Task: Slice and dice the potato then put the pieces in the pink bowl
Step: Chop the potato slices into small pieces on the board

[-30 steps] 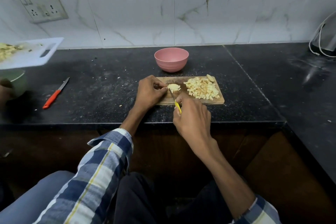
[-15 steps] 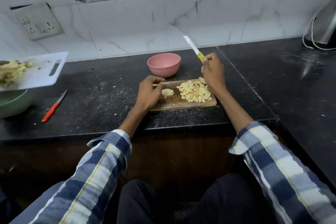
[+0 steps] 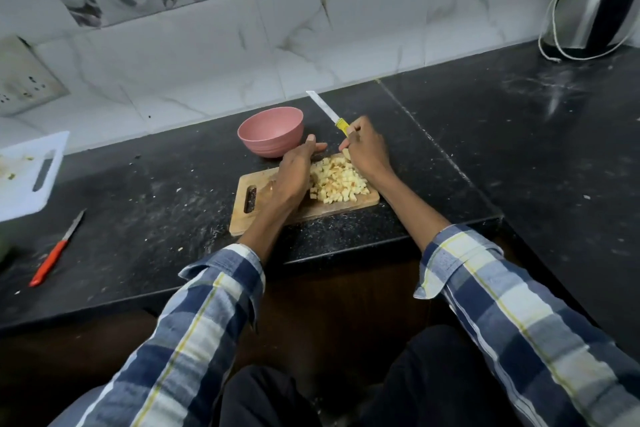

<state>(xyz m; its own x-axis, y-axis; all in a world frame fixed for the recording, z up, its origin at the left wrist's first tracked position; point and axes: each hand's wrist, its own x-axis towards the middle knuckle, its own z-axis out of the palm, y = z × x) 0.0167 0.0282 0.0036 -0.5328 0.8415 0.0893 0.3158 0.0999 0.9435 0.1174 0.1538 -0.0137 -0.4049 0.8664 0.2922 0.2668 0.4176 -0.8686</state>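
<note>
Spanning the scene, the black counter (image 3: 485, 135) carries every item; positions below are given relative to the wooden cutting board (image 3: 266, 208), which lies near the counter's front edge. Steel kettle (image 3: 595, 0): far right of the board, at the back by the tiled wall. White cutting board (image 3: 20, 180): far left of the wooden board, at the picture's edge. Pink bowl (image 3: 272, 132): just behind the board, upright, nothing visible inside it. Diced potato pieces (image 3: 337, 182): 1 heap on the board's right half, none in the bowl. Left hand (image 3: 294, 173): over the board's middle, fingers straight and held together, edge of the hand against the left side of the heap. Right hand (image 3: 367, 149): at the board's right rear corner, against the heap's right side, fingers curled round the yellow handle of a knife (image 3: 329, 113) whose blade points up and away, clear of the board. Red-handled knife (image 3: 57, 251): flat on the counter, well left of the board.
</note>
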